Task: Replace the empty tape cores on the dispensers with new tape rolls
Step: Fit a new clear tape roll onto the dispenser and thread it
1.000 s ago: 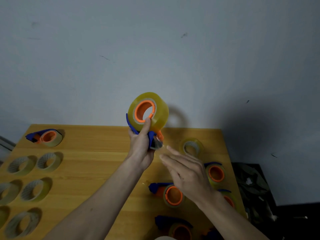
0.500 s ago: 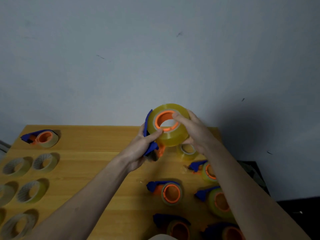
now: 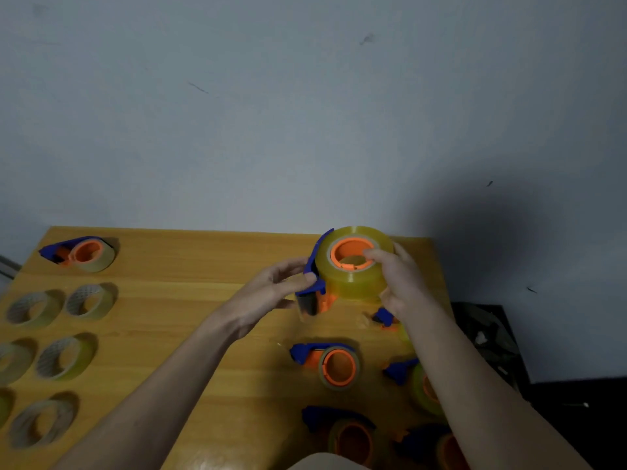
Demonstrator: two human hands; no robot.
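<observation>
Gripping blue dispenser [image 3: 314, 283] with left hand [image 3: 271, 293]; right hand [image 3: 398, 283] clasps its tape roll [image 3: 356, 283].

A wooden counter [image 3: 190, 320] stands against a grey wall. Empty tape cores [image 3: 54, 362] lie in rows along its left side, with one dispenser [image 3: 81, 253] at the far left corner. More dispensers [image 3: 330, 362] lie at the right.

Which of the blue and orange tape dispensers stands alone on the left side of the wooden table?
The blue and orange dispenser at the far left corner; the others lie on the right, and one is held by both hands.
</observation>
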